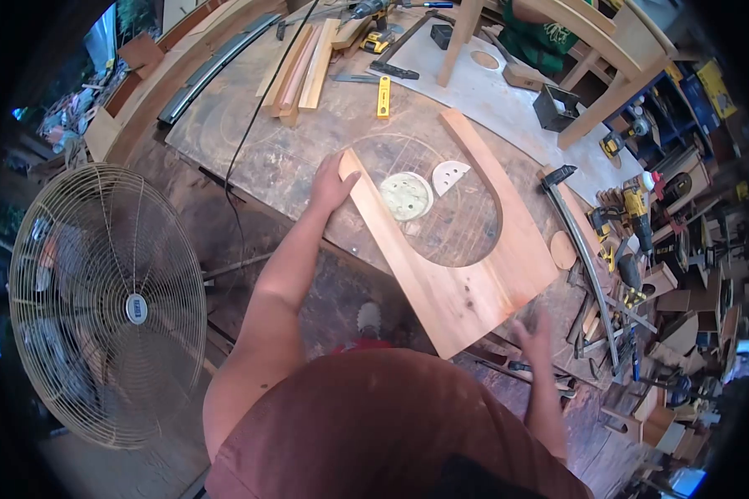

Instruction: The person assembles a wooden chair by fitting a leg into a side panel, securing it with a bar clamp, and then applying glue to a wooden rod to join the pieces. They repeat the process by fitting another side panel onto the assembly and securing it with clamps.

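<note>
A wooden board with a deep U-shaped cutout [483, 291] lies at an angle on the workbench, its solid end over the near edge. My left hand [334, 183] grips the tip of the board's left arm, fingers wrapped over its edge. Beside the board's near right corner is my right hand [537, 333], apart from the wood, its fingers spread and slightly blurred. Within the cutout's opening lie a round pale disc with holes [406, 196] and a half-round pale piece [450, 177].
A large wire fan [108, 308] stands at the left. Wood strips [300, 71], a yellow level [384, 97] and a cable lie on the bench [216, 133]. Clamps [587, 249] and drills [637, 212] are at the right. Another person's green shirt [537, 37] shows behind a wooden frame [591, 108].
</note>
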Tool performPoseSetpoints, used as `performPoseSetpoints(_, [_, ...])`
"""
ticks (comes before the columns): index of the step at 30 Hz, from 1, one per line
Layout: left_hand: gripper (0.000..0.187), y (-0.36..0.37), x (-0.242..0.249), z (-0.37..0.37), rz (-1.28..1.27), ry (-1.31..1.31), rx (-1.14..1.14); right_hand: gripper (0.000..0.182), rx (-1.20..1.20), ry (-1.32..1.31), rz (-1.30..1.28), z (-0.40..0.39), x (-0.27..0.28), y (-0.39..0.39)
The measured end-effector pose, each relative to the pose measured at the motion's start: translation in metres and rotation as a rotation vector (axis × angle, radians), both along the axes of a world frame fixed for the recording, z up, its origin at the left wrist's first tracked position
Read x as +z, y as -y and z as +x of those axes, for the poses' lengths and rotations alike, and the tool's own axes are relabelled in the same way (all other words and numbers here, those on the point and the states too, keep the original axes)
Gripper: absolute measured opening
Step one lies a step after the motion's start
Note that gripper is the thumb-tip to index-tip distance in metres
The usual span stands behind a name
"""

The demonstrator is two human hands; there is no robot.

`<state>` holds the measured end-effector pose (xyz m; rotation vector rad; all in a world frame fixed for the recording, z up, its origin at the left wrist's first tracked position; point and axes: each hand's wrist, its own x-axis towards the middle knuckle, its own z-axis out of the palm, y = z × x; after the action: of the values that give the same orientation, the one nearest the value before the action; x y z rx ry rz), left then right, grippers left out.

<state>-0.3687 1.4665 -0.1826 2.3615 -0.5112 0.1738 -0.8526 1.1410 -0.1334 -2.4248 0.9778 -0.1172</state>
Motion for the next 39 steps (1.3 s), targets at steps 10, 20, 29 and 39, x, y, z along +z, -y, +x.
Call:
performPoseSetpoints(10, [0.056,0.010,0.016,0.031,0.065,-0.135,-0.004,0.052,-0.690,0.571,0.881,0.032,-0.032,-0.121])
performPoseSetpoints(20, [0.046,-0.034,0.015,0.004,0.147,-0.350,0.034,0.079,-0.838,0.405,0.902,0.013,-0.053,-0.086])
performPoseSetpoints(29, [0.044,-0.083,0.025,0.014,-0.055,-0.507,-0.073,0.061,-0.873,0.515,0.698,0.046,-0.023,-0.129])
performPoseSetpoints(39, [0.062,-0.162,-0.003,0.108,-0.321,-0.514,0.038,0.038,-0.641,0.612,0.648,0.195,-0.019,-0.117])
